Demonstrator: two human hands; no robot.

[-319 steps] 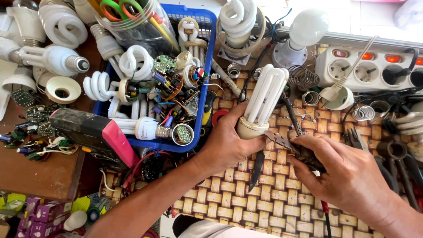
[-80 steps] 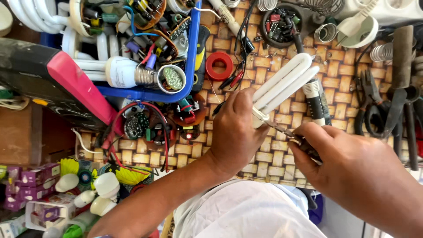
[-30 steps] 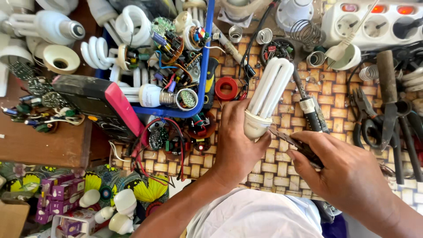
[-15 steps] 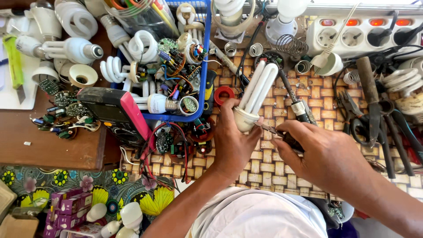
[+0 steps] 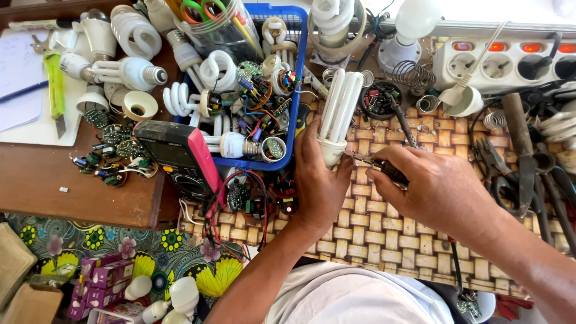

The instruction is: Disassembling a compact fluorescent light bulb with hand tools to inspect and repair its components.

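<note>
Gripped at its white base by the left hand (image 5: 321,180), the compact fluorescent lamp (image 5: 337,117) stands tubes-up just right of the blue basket (image 5: 295,90). Beside it, the right hand (image 5: 441,192) pinches a slim tool (image 5: 375,165) against the base seam; the housing looks unopened.

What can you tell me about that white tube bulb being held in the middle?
The bulb is a compact fluorescent lamp: long white glass tubes bent into loops, set in a white plastic base. It stands tilted over the woven mat, tubes pointing away. The left hand grips its base; the right hand puts a thin metal tool against the base.
</note>
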